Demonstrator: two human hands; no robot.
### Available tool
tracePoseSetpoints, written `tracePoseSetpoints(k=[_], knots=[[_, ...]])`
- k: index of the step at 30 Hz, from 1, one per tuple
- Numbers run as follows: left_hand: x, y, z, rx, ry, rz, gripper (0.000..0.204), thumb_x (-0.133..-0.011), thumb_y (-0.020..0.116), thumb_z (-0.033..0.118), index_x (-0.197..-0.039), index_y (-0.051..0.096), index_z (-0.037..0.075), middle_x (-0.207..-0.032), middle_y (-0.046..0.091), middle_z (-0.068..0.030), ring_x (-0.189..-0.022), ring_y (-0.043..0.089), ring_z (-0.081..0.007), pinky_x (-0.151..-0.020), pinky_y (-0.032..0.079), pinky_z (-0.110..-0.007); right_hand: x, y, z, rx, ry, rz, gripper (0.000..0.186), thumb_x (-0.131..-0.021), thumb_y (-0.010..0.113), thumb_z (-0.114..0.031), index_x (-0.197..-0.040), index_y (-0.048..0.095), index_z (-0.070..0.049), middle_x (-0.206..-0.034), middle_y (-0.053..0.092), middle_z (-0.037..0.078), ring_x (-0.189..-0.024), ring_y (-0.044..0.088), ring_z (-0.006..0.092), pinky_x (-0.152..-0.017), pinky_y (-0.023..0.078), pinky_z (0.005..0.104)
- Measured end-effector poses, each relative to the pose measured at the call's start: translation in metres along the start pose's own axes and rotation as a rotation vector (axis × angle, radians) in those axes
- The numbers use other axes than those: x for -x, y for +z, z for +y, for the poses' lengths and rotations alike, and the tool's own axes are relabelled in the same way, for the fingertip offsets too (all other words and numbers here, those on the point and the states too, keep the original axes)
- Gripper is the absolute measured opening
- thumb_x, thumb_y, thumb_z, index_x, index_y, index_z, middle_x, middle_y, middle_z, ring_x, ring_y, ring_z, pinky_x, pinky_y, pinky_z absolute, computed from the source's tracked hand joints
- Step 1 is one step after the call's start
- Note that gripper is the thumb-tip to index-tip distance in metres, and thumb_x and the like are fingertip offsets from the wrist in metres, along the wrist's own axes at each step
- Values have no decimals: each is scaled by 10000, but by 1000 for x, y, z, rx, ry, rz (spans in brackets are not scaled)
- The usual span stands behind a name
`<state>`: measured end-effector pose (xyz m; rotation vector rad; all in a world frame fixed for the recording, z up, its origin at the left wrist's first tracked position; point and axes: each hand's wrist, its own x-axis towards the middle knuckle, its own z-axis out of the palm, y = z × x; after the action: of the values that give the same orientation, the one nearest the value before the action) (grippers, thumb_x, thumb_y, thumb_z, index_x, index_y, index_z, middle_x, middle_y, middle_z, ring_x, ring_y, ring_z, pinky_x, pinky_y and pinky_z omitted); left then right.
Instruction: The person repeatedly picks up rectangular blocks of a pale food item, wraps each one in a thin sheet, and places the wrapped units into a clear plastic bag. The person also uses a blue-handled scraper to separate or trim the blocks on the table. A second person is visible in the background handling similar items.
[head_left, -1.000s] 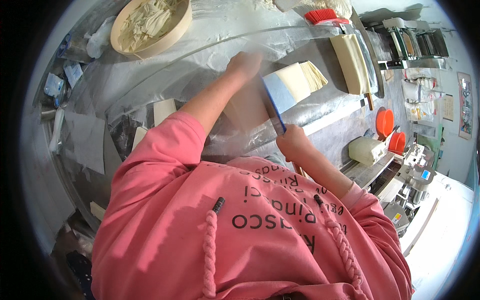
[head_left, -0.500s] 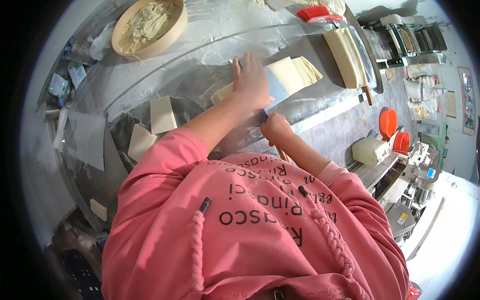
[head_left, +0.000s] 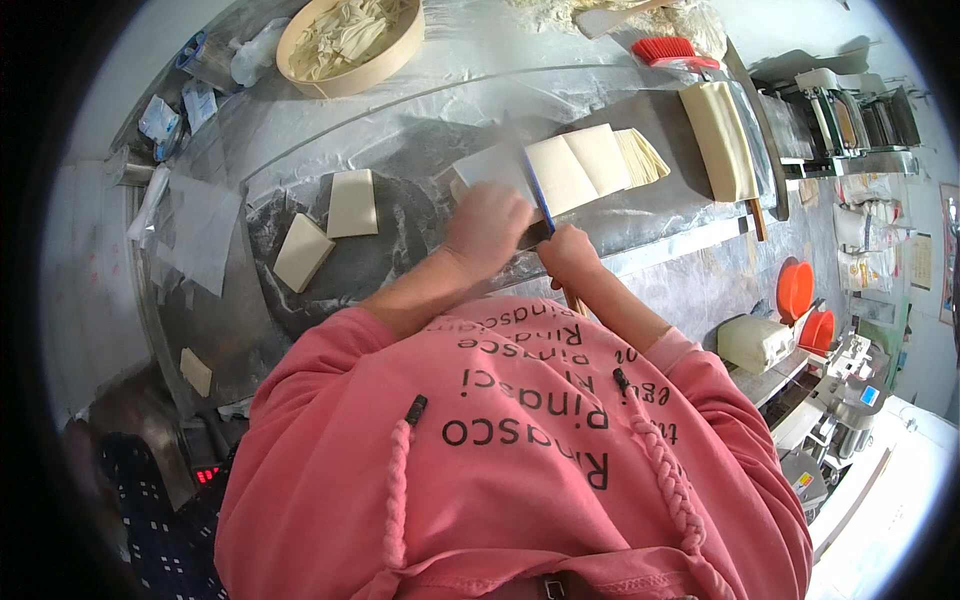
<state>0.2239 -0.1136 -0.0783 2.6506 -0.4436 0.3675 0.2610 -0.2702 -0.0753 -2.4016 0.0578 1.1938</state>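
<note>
– Right hand is closed around the handle of a broad knife with a blue strip along it; what of the left?

– Left hand is blurred, just left of the handle; I cannot tell whether it grips anything or merely touches the blade.

– And the folded dough?

– It lies on the bench ahead of the person, reaching out to the right of the knife; its far right end fans into thin layers.

– Anything else near?

– Two pale flat pieces sit apart to the left; a longer folded slab lies well to the right, with a red brush just beyond it; at the upper left, a round basket holds a heap of pale strips.
</note>
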Motion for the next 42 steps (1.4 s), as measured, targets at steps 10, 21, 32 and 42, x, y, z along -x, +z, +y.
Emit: tracePoseSetpoints(k=[10, 21, 32, 42], knots=[[-1, 0, -6, -52, -244, -217, 690, -585, 777, 393, -1035, 426, 5, -1278, 323, -268, -1233, 300, -403, -1026, 195, -565, -7, 6, 9, -17, -38, 47, 277, -743, 450, -102, -824, 597, 119, -674, 627, 234, -538, 642, 302, -592, 535, 370], [37, -8, -29, 53, -101, 83, 523, -716, 669, 230, -1131, 449, 1, -1263, 395, -212, -1156, 404, -353, -972, 306, -467, 90, -13, 1, -171, -247, 324, 231, -762, 461, -149, -890, 564, 14, -748, 576, 296, -763, 573, 448, -692, 454, 479], [68, 16, -60, 188, 166, 222, 387, -758, 602, 84, -1121, 516, -20, -1136, 521, -169, -1053, 516, -336, -885, 452, -392, 84, 15, -24, 95, -272, 241, 206, -743, 461, -143, -855, 561, -3, -760, 587, 274, -757, 567, 448, -697, 450, 489], [31, -26, -60, 627, -341, 288, 314, -842, 550, 238, -1028, 541, -14, -895, 572, -162, -775, 561, -270, -697, 452, -356, 81, 21, -28, 194, -181, 233, 245, -741, 450, -144, -894, 585, -9, -798, 598, 277, -805, 569, 452, -744, 451, 495]])
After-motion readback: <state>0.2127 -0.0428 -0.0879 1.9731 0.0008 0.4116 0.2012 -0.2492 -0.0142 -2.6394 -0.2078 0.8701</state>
